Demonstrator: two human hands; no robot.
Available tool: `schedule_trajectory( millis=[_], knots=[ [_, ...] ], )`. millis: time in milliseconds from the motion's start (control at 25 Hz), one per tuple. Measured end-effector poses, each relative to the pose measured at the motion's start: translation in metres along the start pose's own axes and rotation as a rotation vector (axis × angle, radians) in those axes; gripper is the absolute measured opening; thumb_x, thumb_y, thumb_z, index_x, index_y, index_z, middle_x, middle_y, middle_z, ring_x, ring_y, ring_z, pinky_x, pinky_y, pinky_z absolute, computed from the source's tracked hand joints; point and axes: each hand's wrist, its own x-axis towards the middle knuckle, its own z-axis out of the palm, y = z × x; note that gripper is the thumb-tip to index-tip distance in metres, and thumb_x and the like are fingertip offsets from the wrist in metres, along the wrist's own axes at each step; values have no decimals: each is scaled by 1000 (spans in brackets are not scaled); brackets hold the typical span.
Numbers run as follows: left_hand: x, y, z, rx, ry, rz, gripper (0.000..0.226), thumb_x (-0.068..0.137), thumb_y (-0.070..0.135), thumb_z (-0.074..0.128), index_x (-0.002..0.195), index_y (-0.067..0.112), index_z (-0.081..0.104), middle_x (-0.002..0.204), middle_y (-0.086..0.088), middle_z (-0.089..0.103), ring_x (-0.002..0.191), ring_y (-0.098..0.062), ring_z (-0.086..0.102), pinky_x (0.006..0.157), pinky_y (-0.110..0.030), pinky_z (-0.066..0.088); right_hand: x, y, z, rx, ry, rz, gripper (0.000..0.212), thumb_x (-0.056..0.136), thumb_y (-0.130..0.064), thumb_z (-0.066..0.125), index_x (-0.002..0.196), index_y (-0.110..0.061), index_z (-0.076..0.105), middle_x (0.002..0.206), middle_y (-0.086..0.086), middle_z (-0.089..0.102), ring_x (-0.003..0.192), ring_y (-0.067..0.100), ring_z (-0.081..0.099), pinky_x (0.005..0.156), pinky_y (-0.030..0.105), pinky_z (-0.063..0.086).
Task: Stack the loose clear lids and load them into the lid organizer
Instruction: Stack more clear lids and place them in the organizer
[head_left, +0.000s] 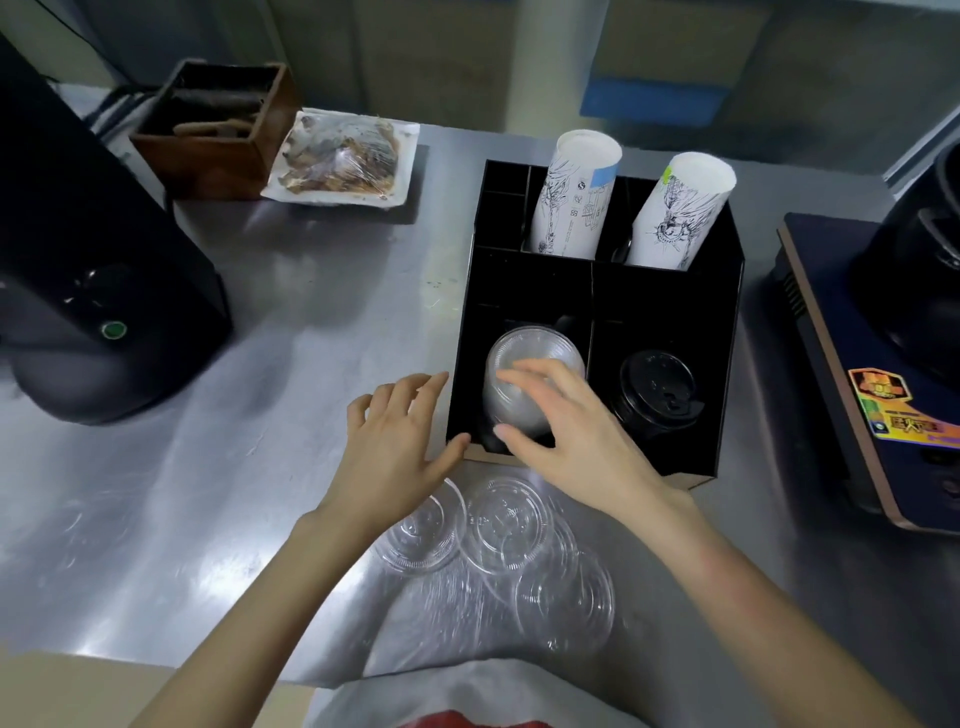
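The organizer (670, 291), a black divided box, stands on the steel surface (311, 322) with two sleeves of paper cups (571, 202) leaning in its rear bays and black lids (655, 391) in the front right bay. In the front left bay a stack of clear lids (524, 358) lies tilted on its side, faces toward the camera. The right hand (566, 431) reaches in from below, palm down, fingers spread and curved over the stack's near face, thumb under its lower edge; whether it truly grips is unclear. The left hand (397, 441) is open and empty, fingers splayed, its thumb touching the organizer's front left corner. Loose lids (498, 530) lie overlapping on the surface just in front of the organizer, between the two forearms.
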Motion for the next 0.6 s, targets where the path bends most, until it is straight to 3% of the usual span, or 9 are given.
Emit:
schedule_trajectory(
  millis=[120,320,400,600],
  knots=[
    [-22,-11,2,-8,-33,-30,67,72,53,37,120,7,48,113,-18,60,100,-37,57,83,-53,41,-11,-11,13,32,-46,-34,46,85,-33,55,128,-24,41,131,-3,44,122,11,38,100,27,34],
    [-58,-29,9,-48,-108,-102,73,69,57,39,121,6,48,116,-19,59,103,-39,55,83,-54,41,-22,-14,41,75,-127,-55,52,80,-46,43,125,-20,45,123,1,52,114,16,46,100,34,40],
    [-69,-34,16,-48,-157,-126,77,67,60,40,122,6,48,120,-21,56,106,-39,53,86,-54,41,-25,-12,51,64,-165,-32,52,80,-44,47,126,-20,44,125,2,51,116,19,45,101,37,40],
    [-88,-34,33,-41,-250,-135,89,61,69,43,126,8,43,129,-21,50,115,-38,48,93,-54,37,-34,-7,75,-66,-343,-4,62,81,-37,59,135,-24,31,144,6,31,133,23,26,112,36,21]
  ],
)
